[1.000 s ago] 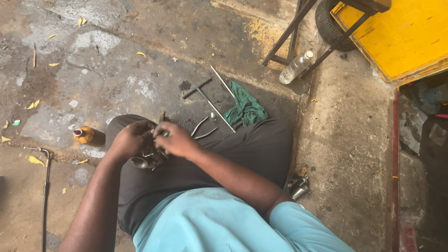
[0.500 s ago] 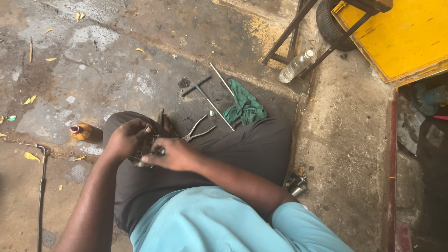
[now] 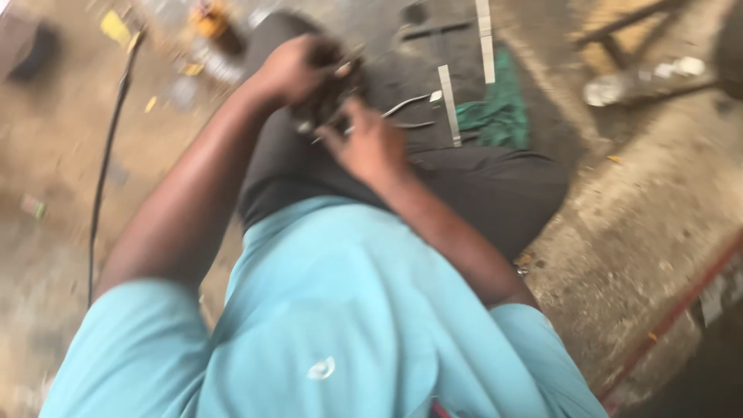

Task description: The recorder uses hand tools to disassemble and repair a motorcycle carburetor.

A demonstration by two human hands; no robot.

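A rough, stained concrete floor (image 3: 642, 224) fills the blurred view, with the person seated on it, dark trousers across the lap and a light blue shirt in the foreground. Both hands meet over the raised knee. The left hand (image 3: 292, 71) is curled around a small dark metal part (image 3: 329, 101), its fingers closed over the top of it. The right hand (image 3: 370, 143) sits just below and beside, fingers bent against the same part and pinching what looks like a thin metal piece at its lower edge; motion blur hides exactly what that piece is. The part lies between the two hands, touching both.

Just right of the right hand a pair of pliers (image 3: 409, 112) rests on the trouser leg. Past them, further right, lie two long flat metal bars (image 3: 449, 104) and a crumpled green rag (image 3: 495, 116). Well beyond, to the far right, a clear plastic bottle (image 3: 635, 83) lies on the ground. Left of the left arm, a thin dark rod (image 3: 104, 166) runs along the floor, and a small yellow-orange object (image 3: 210, 19) sits above the left hand.
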